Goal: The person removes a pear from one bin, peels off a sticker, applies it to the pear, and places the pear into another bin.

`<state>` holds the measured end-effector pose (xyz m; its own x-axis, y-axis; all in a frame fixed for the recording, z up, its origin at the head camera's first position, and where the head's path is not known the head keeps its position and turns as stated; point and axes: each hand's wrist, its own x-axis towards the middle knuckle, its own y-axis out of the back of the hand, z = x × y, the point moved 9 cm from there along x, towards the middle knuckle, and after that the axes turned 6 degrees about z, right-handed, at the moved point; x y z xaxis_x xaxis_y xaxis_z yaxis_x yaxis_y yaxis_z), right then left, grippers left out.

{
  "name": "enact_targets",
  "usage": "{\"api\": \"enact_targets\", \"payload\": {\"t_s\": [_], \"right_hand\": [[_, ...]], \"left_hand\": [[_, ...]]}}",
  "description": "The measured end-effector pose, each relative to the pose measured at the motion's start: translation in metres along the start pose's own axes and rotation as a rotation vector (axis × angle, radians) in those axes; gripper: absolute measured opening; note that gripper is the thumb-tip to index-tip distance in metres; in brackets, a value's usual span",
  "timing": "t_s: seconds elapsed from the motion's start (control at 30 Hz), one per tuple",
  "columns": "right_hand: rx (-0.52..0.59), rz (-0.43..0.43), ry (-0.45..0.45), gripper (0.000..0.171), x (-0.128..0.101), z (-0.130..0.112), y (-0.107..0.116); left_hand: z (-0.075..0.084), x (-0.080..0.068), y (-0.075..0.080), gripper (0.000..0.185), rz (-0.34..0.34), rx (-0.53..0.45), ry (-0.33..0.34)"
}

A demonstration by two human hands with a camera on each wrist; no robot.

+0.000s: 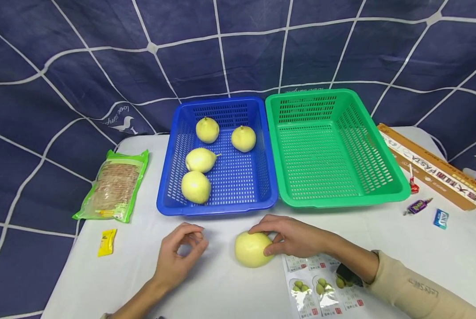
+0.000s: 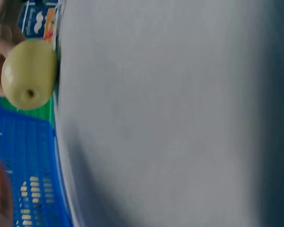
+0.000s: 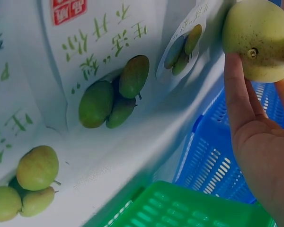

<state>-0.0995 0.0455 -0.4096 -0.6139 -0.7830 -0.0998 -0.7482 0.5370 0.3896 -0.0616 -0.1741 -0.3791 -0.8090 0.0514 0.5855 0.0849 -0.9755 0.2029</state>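
In the head view my right hand (image 1: 297, 237) grips a pale yellow pear (image 1: 250, 250) by its right side, thumb and fingers spread around it, in front of the blue basket (image 1: 222, 210). The right wrist view shows the small stem spot of this pear (image 3: 258, 33) and fingers beneath it; in the left wrist view its dimpled end faces the camera. To the left, my left hand (image 1: 174, 257) has loosely curved fingers and nothing in them. Several more yellow pears lie inside the blue basket, such as one (image 1: 195, 187) at its front left.
A green basket (image 1: 341, 202) with nothing in it stands right of the blue one. Far right lie a pasta box (image 1: 433, 166) and small wrapped sweets. A green-edged packet (image 1: 116, 186) and yellow sachet (image 1: 107, 242) lie left. Under my right forearm is a plastic bag printed with fruit (image 1: 301, 297).
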Motion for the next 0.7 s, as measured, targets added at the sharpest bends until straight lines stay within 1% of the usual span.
{"api": "enact_targets", "payload": {"t_s": [0.07,0.13,0.17,0.23,0.3,0.33,0.4,0.5,0.63,0.7], "right_hand": [[0.003,0.004,-0.001,0.048,-0.001,0.0,0.0],[0.004,0.014,0.005,0.048,-0.002,0.0,0.001],[0.003,0.021,0.002,0.049,-0.002,0.0,0.002],[0.003,0.036,-0.007,0.049,-0.003,0.001,0.003],[0.008,0.047,-0.019,0.049,-0.004,0.003,0.003],[0.014,0.051,-0.028,0.049,-0.004,0.004,0.003],[0.024,0.058,-0.032,0.048,-0.005,0.005,0.002],[0.013,0.074,-0.016,0.046,-0.008,0.005,0.003],[-0.096,0.134,0.022,0.044,-0.019,0.007,0.01],[-0.17,0.174,0.038,0.043,-0.027,0.008,0.015]], "left_hand": [[-0.007,-0.006,-0.02,0.037,-0.151,-0.004,0.095],[-0.015,-0.013,-0.038,0.04,-0.267,-0.013,0.221],[-0.019,-0.016,-0.046,0.043,-0.314,-0.026,0.283],[-0.026,-0.021,-0.061,0.048,-0.386,-0.051,0.404],[-0.031,-0.024,-0.072,0.054,-0.438,-0.07,0.495],[-0.033,-0.025,-0.076,0.057,-0.461,-0.076,0.523],[-0.035,-0.026,-0.082,0.058,-0.49,-0.079,0.547],[-0.036,-0.025,-0.085,0.057,-0.5,-0.085,0.545],[-0.036,-0.024,-0.085,0.055,-0.491,-0.104,0.537],[-0.038,-0.025,-0.083,0.055,-0.485,-0.117,0.558]]}}
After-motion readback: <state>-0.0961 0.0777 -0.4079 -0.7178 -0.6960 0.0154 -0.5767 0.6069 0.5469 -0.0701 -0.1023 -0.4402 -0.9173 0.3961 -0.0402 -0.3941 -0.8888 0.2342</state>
